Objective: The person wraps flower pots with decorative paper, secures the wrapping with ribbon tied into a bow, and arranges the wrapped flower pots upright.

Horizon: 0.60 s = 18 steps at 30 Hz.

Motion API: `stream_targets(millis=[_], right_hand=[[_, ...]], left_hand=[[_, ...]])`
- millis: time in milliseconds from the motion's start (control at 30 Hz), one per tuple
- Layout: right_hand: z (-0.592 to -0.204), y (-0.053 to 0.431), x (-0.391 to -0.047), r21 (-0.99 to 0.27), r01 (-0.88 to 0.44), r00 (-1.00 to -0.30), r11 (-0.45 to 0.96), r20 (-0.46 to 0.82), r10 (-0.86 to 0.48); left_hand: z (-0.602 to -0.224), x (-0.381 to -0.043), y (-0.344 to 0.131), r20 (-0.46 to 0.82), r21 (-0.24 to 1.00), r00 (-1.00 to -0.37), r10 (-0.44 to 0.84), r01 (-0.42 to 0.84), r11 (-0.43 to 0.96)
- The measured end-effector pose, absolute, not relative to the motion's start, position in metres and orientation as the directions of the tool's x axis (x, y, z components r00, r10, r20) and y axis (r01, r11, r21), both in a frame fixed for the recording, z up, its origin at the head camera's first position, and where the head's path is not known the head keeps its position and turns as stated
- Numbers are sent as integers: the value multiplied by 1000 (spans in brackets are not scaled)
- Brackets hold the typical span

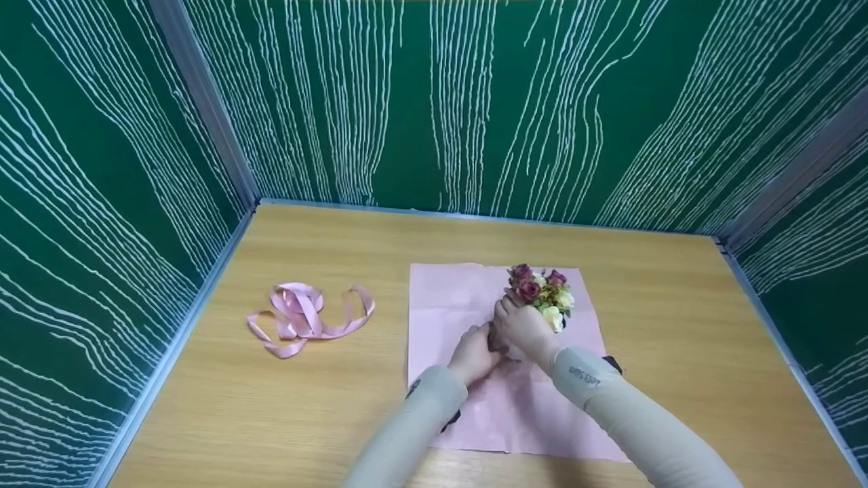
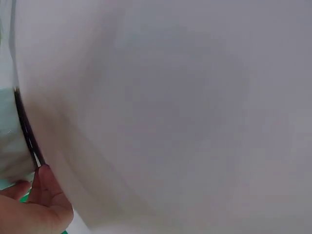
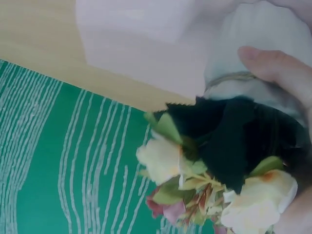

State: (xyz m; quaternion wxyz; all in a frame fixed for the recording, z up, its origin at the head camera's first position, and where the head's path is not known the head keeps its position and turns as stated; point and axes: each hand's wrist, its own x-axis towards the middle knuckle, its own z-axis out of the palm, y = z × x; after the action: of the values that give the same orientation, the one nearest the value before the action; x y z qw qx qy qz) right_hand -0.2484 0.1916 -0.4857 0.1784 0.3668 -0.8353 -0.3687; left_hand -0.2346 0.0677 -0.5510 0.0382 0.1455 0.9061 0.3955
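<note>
While a pink ribbon (image 1: 303,315) lies well left of the grip, the left hand (image 1: 475,354) is over pink paper (image 1: 441,291), whether gripping I cannot tell; just right, the right hand (image 1: 525,332) grips a pale base (image 3: 265,29), its flowers (image 1: 527,290) just beyond.

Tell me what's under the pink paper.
The pink paper lies on the wooden tabletop, which shows past its edges. Whether anything else lies beneath cannot be seen, as the paper covers it. Over the paper, the right hand grips the white pot of roses.
</note>
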Motion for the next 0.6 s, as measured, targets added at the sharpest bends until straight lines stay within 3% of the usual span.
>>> stream_targets(millis=[433, 600], right_hand=[[-450, 232, -260, 726, -463, -621, 509, 144, -770], [-449, 254, -258, 657, -521, -653, 545, 104, -750]], left_hand=[[-514, -238, 75, 67, 804, -940, 333, 249, 541], [-507, -238, 82, 81, 873, -946, 314, 220, 436]])
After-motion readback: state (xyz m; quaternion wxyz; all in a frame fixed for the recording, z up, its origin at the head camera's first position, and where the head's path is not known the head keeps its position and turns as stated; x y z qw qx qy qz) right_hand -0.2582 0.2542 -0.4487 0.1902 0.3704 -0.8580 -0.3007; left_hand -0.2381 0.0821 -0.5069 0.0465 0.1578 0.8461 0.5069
